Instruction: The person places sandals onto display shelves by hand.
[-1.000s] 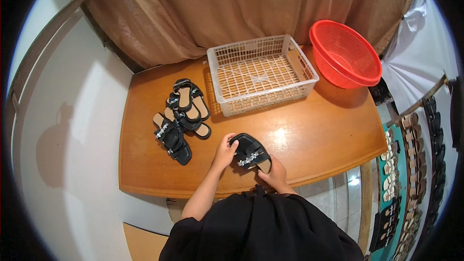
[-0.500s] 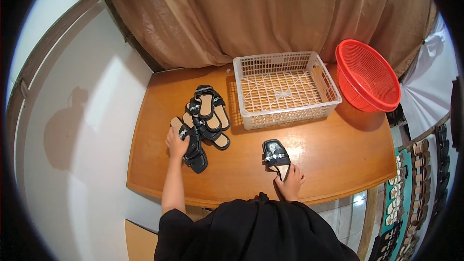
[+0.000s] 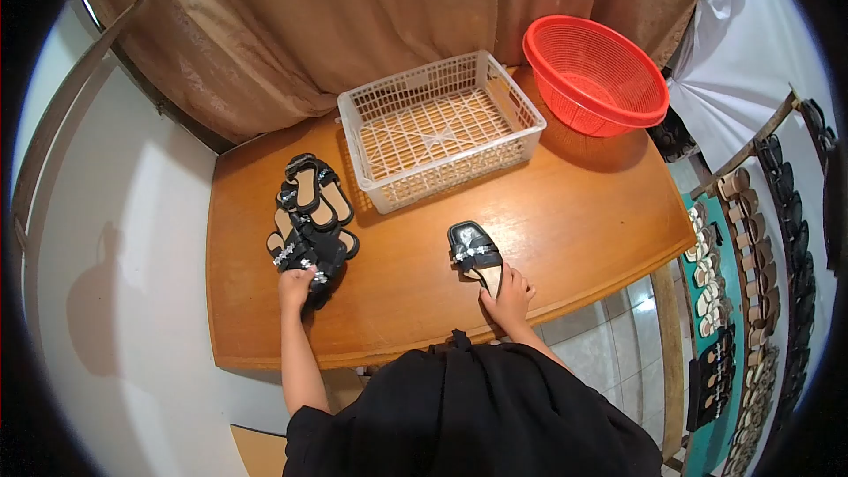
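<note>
Under my right hand (image 3: 510,295) is a black sandal (image 3: 477,252) with a pale insole and a strap trimmed with small silvery ornaments. The fingers close round its heel end, and its toe points away from me on the table. My left hand (image 3: 297,286) is closed on a second black sandal (image 3: 328,272) at the near end of a heap. Its sole side is partly visible, and my fingers hide some of it. The heap of black sandals (image 3: 306,190) overlaps loosely on the left, insoles up, with several ornamented straps showing.
A white plastic crate (image 3: 459,173) stands at the back middle of the wooden table (image 3: 565,238). A red basket (image 3: 601,79) leans to its right. White wall lies left, a brown curtain (image 3: 353,9) behind. Racks of sandals (image 3: 751,274) stand on the right.
The view has turned to the right, so the table things sit further left. My left hand has shifted towards me along the heap and grips a sandal there. My right hand stays on its sandal.
</note>
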The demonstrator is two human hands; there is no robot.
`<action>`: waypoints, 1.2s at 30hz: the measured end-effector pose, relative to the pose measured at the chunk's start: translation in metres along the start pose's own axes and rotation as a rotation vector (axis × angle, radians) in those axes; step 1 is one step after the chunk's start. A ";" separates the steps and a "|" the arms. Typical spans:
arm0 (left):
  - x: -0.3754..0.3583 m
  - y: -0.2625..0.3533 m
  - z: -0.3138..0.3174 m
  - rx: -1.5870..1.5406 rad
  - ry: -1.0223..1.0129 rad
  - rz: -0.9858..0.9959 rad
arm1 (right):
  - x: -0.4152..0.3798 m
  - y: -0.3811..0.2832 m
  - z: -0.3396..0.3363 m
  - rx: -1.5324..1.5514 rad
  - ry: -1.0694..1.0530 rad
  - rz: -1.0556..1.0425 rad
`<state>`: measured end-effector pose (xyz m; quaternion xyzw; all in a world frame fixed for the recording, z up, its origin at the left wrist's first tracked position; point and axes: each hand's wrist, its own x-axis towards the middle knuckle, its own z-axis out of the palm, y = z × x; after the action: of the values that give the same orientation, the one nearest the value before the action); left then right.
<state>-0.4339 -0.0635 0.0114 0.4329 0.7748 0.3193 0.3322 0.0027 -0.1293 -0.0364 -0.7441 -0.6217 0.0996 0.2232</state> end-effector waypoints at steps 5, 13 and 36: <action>-0.074 0.033 0.072 -0.440 -0.261 -0.132 | -0.002 0.028 -0.015 -0.030 0.031 -0.003; -0.136 0.066 0.208 -0.734 -0.437 -0.278 | -0.003 0.075 -0.036 -0.049 0.018 0.118; -0.143 0.133 0.255 0.451 -0.303 0.261 | 0.007 0.012 -0.050 0.122 -0.017 -0.058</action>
<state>-0.1134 -0.0809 0.0031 0.6344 0.7055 0.1109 0.2958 0.0360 -0.1348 0.0025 -0.7098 -0.6377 0.1372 0.2658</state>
